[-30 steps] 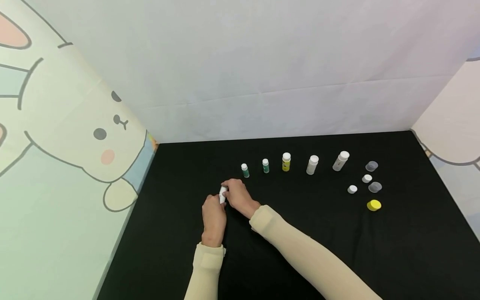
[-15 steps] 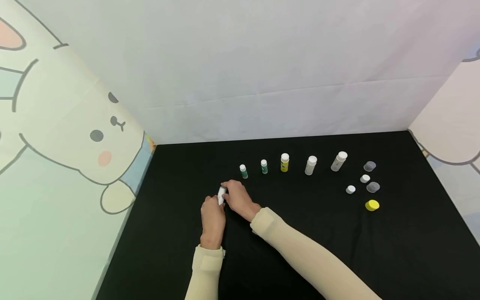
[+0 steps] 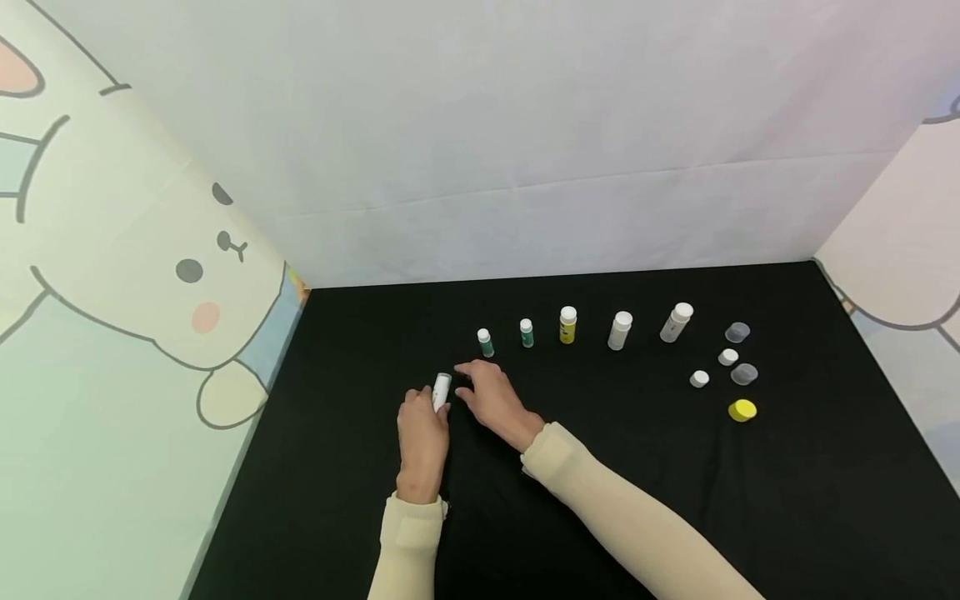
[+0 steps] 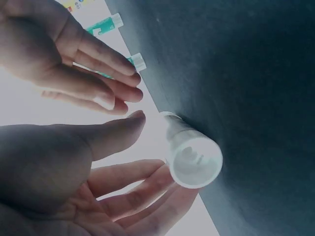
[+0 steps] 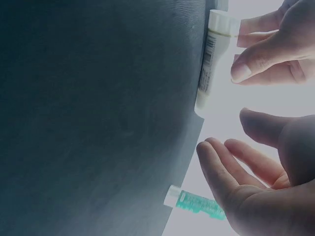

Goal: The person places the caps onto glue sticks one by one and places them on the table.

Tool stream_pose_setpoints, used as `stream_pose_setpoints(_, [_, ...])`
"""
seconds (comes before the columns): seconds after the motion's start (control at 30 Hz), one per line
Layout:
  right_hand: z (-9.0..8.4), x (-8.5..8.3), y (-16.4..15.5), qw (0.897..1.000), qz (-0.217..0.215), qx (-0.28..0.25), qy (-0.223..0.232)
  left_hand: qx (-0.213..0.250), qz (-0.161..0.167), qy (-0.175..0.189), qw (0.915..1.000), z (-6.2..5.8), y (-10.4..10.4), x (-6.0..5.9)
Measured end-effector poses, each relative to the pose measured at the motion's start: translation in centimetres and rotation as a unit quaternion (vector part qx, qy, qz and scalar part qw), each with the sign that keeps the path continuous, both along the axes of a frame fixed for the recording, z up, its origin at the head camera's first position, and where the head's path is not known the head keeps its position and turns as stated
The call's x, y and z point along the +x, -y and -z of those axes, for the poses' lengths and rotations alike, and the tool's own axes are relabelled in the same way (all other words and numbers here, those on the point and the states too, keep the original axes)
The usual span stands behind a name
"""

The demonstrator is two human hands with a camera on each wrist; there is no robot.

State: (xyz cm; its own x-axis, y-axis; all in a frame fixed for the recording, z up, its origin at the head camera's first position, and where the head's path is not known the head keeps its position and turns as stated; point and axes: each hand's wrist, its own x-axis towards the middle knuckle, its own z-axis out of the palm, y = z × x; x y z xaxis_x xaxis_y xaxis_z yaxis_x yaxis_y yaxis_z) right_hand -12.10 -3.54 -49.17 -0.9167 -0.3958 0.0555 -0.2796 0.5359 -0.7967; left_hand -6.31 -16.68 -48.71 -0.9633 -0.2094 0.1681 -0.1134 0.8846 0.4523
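Both wrist views are washed out by glare, so the print on the small white plastic bottle with a white cap (image 3: 442, 389) cannot be read, and in the head view the left hand (image 3: 422, 433) covers its lower part. It stands on the black bench (image 3: 750, 500) at the left hand's fingertips; whether those fingers grip it or only touch it I cannot tell. The right hand (image 3: 495, 400) hovers just to its right, apart from it, fingers straight and loosely spread, holding nothing. Two small green bottles with white caps (image 3: 485, 342) stand just beyond.
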Motion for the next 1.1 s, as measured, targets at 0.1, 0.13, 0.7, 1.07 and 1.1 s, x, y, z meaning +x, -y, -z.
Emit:
stream_pose_setpoints(0.1, [0.0, 0.3, -0.8, 1.000, 0.005, -0.008, 0.002, -0.001, 0.000, -0.008, 1.0000, -0.2, -0.3, -0.1])
stream_pose_setpoints(0.13, [0.0, 0.4, -1.1, 1.000, 0.006, -0.011, 0.003, 0.000, -0.001, -0.010, 1.0000, -0.3, -0.3, -0.1])
stream_pose_setpoints(0.7, [-0.5, 1.5, -4.7, 0.999, 0.041, -0.017, 0.009, 0.029, 0.026, -0.038, 0.9985, -1.1, -2.2, -0.5])
stream_pose_setpoints(1.07, [-0.3, 2.1, -7.3, 0.997, 0.073, -0.016, 0.007, 0.049, 0.037, -0.021, 0.9979, -1.0, -3.4, -0.7])
stream_pose_setpoints(1.1, [-0.3, 2.2, -7.6, 0.997, 0.075, -0.017, 0.007, 0.050, 0.038, -0.020, 0.9979, -1.0, -3.5, -0.7])
